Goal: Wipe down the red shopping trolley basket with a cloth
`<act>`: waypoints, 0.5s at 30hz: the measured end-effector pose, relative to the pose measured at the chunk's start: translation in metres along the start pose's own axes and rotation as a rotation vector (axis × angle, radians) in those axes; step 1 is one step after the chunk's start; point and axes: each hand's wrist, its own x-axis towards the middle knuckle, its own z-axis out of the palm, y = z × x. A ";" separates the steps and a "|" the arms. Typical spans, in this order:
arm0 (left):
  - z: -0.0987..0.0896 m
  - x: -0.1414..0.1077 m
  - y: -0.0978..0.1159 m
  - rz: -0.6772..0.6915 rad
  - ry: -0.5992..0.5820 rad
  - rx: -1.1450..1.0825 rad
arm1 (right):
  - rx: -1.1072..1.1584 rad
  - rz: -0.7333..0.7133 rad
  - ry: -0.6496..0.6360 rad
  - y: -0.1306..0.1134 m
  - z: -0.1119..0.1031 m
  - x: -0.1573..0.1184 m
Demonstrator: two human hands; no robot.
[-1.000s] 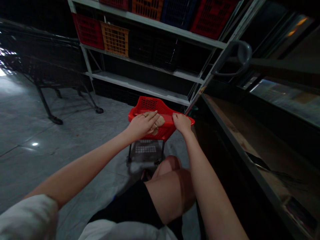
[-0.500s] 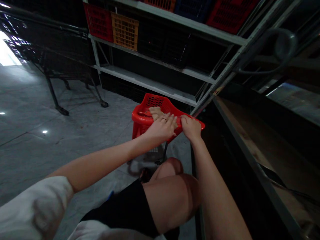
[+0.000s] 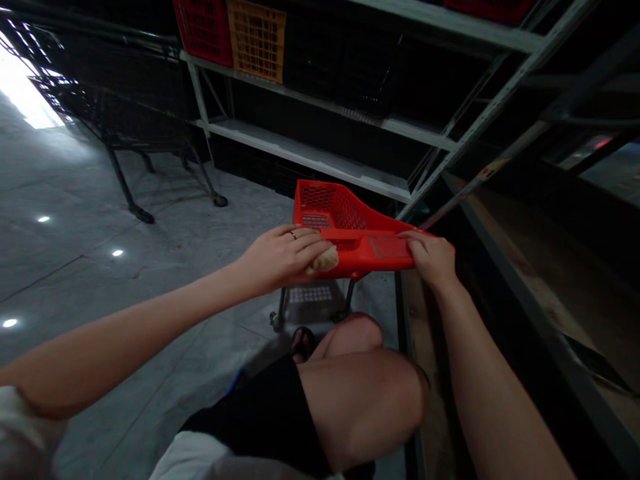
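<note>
A small red plastic shopping cart (image 3: 350, 207) stands in front of my knees, its basket walls pierced with holes. My left hand (image 3: 287, 253) is closed over a crumpled beige cloth (image 3: 325, 261), pressed against the left end of the cart's handle side. A ring shows on one of its fingers. My right hand (image 3: 433, 257) grips the right end of the red handle (image 3: 387, 247), thumb on top and fingers partly hidden. Below the basket, dark legs and a light lower grid are visible.
A dark metal shopping cart (image 3: 145, 113) stands at the left on the grey tiled floor (image 3: 100, 280). Behind is a metal shelf rack (image 3: 310, 150) with a red crate (image 3: 205, 30) and a yellow crate (image 3: 257, 40). A dark-edged wooden ledge (image 3: 515, 247) runs along my right.
My left hand has slid the cloth leftward along the handle to its left end. The red cart has turned, showing more of its handle. My right hand still grips the right end.
</note>
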 end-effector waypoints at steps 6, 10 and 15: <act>0.033 0.019 -0.017 0.023 -0.010 -0.185 | 0.012 -0.043 -0.035 -0.006 -0.011 0.012; 0.054 0.053 0.027 -0.116 -0.005 -0.048 | 0.051 -0.173 0.044 -0.060 -0.011 0.001; 0.059 0.085 0.086 -0.275 0.025 0.009 | 0.498 0.020 0.033 -0.094 -0.009 -0.002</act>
